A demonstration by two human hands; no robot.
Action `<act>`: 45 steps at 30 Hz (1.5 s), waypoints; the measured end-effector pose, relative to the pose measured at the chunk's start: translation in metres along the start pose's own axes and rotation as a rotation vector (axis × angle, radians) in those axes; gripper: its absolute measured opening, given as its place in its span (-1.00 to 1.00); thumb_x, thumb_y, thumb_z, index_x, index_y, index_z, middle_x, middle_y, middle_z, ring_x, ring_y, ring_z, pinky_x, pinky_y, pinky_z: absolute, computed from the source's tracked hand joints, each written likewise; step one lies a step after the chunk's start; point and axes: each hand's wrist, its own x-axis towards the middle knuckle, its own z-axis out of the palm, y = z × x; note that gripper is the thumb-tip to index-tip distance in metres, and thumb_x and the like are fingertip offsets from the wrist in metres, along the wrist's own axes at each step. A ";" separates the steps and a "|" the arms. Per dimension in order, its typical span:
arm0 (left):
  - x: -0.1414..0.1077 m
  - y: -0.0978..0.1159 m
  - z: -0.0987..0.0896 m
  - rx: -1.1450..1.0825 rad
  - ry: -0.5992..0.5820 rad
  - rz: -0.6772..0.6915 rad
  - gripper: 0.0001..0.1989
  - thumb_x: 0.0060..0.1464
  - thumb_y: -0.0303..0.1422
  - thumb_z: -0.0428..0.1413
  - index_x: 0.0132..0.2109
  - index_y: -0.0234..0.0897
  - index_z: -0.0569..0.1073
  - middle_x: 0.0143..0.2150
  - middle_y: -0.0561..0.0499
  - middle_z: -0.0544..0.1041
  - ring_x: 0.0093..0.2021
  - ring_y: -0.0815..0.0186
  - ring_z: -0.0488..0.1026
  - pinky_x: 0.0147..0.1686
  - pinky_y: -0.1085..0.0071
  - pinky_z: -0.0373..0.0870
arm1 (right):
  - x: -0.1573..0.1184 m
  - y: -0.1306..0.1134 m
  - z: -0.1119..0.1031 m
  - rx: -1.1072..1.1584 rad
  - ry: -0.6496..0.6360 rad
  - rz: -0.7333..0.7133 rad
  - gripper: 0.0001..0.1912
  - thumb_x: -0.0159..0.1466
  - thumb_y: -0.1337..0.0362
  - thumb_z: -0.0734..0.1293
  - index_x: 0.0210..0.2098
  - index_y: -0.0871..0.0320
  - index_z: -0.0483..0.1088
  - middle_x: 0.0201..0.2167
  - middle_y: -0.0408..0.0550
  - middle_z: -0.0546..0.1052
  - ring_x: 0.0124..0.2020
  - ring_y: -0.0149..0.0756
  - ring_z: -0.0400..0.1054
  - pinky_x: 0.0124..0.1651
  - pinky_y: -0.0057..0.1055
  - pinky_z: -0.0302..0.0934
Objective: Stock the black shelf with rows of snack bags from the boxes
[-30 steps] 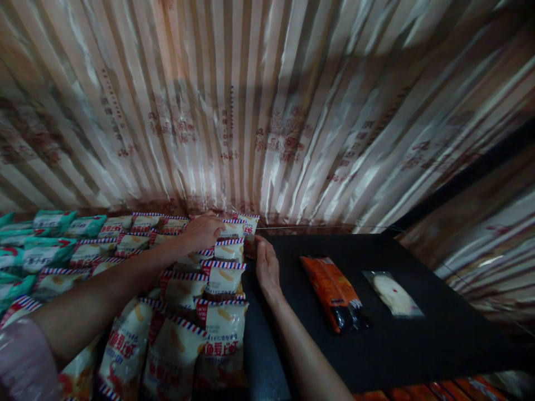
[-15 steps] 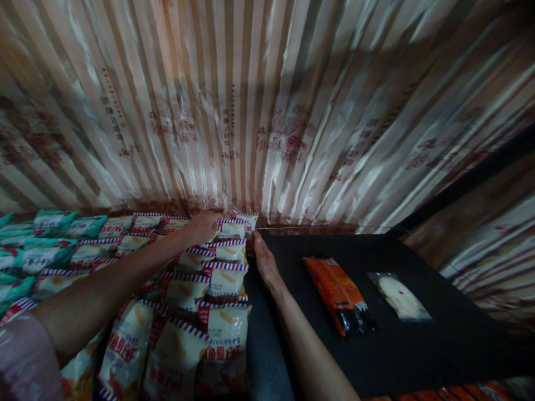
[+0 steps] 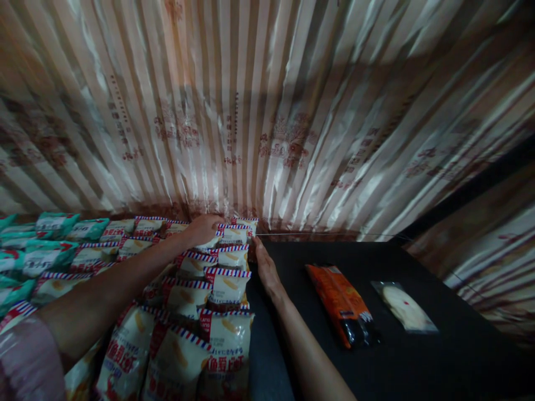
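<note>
Most bags [image 3: 225, 356] are already standing in rows, curled left hand's [image 3: 203, 230] hiding any grip (can't tell), straight-fingered right hand's [image 3: 266, 267] gripping nothing.

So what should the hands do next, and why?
Maybe the right hand should gently nudge leftward: it is beside the rearmost snack bag, which pokes out past the bag in front, and the left hand, on the other side, could steady them.

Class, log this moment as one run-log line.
left hand: at back bags | right hand: flat, beside their right end | orange pack: on black surface
</note>
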 end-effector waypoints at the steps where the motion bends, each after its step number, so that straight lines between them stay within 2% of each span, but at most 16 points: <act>1: 0.000 0.000 0.000 -0.008 0.009 -0.003 -0.64 0.08 -0.50 -0.14 -0.08 -0.28 0.48 -0.08 -0.05 0.52 -0.04 0.29 0.43 -0.01 0.42 0.29 | 0.001 0.000 0.000 -0.001 -0.010 0.009 -0.36 0.16 -0.22 0.10 0.08 -0.03 0.29 0.15 -0.18 0.29 0.25 -0.19 -0.01 0.26 -0.11 -0.12; 9: 0.002 -0.005 0.003 -0.012 0.028 0.020 -0.66 0.07 -0.50 -0.13 -0.14 -0.27 0.51 -0.13 -0.03 0.54 -0.08 0.31 0.44 -0.03 0.43 0.30 | 0.004 -0.003 0.002 -0.028 -0.002 0.018 -0.34 0.16 -0.22 0.10 0.08 0.03 0.30 0.22 -0.14 0.17 0.27 -0.23 -0.06 0.29 -0.20 -0.20; 12: 0.001 -0.006 0.004 -0.018 0.031 0.026 -0.65 0.08 -0.49 -0.14 -0.13 -0.29 0.50 -0.12 -0.04 0.54 -0.08 0.31 0.44 -0.03 0.43 0.30 | 0.004 -0.003 0.002 -0.020 0.006 0.024 -0.33 0.17 -0.22 0.08 0.11 0.04 0.26 0.20 -0.13 0.22 0.26 -0.23 -0.03 0.29 -0.18 -0.20; 15: 0.000 -0.005 0.003 -0.029 0.042 0.001 -0.66 0.08 -0.48 -0.13 -0.13 -0.28 0.51 -0.11 -0.02 0.54 -0.08 0.32 0.45 -0.02 0.43 0.31 | 0.004 -0.003 0.002 -0.005 0.003 0.038 -0.32 0.16 -0.23 0.08 0.12 0.00 0.25 0.14 -0.14 0.31 0.23 -0.18 0.04 0.26 -0.12 -0.12; 19: -0.001 -0.005 0.002 -0.035 0.038 -0.017 -0.65 0.07 -0.49 -0.12 -0.12 -0.25 0.50 -0.10 0.01 0.54 -0.07 0.34 0.44 -0.02 0.45 0.30 | 0.004 -0.008 0.004 -0.004 -0.054 0.015 -0.35 0.15 -0.23 0.09 0.08 -0.02 0.30 0.07 -0.15 0.38 0.19 -0.16 0.12 0.23 -0.10 -0.05; 24: 0.000 -0.005 0.002 -0.025 0.036 0.001 -0.65 0.06 -0.50 -0.12 -0.13 -0.26 0.51 -0.12 -0.01 0.54 -0.09 0.31 0.45 -0.03 0.42 0.31 | 0.005 -0.016 0.009 -0.007 -0.128 -0.006 -0.38 0.18 -0.20 0.08 0.11 -0.05 0.25 0.10 -0.17 0.36 0.21 -0.21 0.09 0.25 -0.13 -0.11; 29: 0.000 -0.005 0.003 -0.016 0.024 0.006 -0.65 0.07 -0.50 -0.13 -0.13 -0.29 0.51 -0.11 -0.04 0.54 -0.10 0.32 0.45 -0.04 0.43 0.31 | 0.005 -0.015 0.011 -0.019 -0.021 0.034 -0.33 0.16 -0.21 0.10 0.11 0.02 0.25 0.18 -0.14 0.26 0.26 -0.22 -0.02 0.29 -0.18 -0.22; 35: 0.003 -0.007 0.004 -0.026 0.023 0.024 -0.64 0.07 -0.49 -0.14 -0.13 -0.33 0.51 -0.12 -0.08 0.54 -0.12 0.30 0.46 -0.06 0.43 0.31 | 0.001 -0.015 0.015 0.019 -0.129 0.021 -0.36 0.18 -0.22 0.06 0.11 -0.06 0.25 0.07 -0.21 0.38 0.20 -0.18 0.11 0.23 -0.13 -0.06; 40: 0.015 -0.007 0.003 -0.025 -0.011 0.006 -0.63 0.10 -0.46 -0.16 -0.10 -0.31 0.49 -0.09 -0.05 0.53 -0.07 0.30 0.43 -0.03 0.41 0.28 | 0.001 -0.018 0.014 0.032 -0.109 0.031 -0.35 0.20 -0.20 0.05 0.16 -0.03 0.18 0.16 -0.19 0.28 0.22 -0.19 0.06 0.24 -0.15 -0.07; 43: 0.030 -0.005 0.007 0.018 -0.005 0.064 -0.64 0.11 -0.44 -0.15 -0.05 -0.28 0.46 -0.03 -0.02 0.50 0.00 0.32 0.38 0.02 0.43 0.23 | 0.000 -0.019 0.013 0.049 -0.120 0.044 -0.35 0.21 -0.19 0.03 0.18 -0.01 0.15 0.17 -0.17 0.26 0.23 -0.21 0.04 0.26 -0.15 -0.11; 45: 0.041 -0.003 0.011 0.066 -0.042 0.093 -0.65 0.13 -0.42 -0.16 -0.03 -0.24 0.44 0.00 0.01 0.48 0.03 0.34 0.35 0.05 0.44 0.19 | 0.000 -0.020 0.012 0.043 -0.125 0.054 -0.34 0.22 -0.18 0.03 0.18 0.02 0.15 0.17 -0.15 0.26 0.23 -0.20 0.04 0.26 -0.16 -0.14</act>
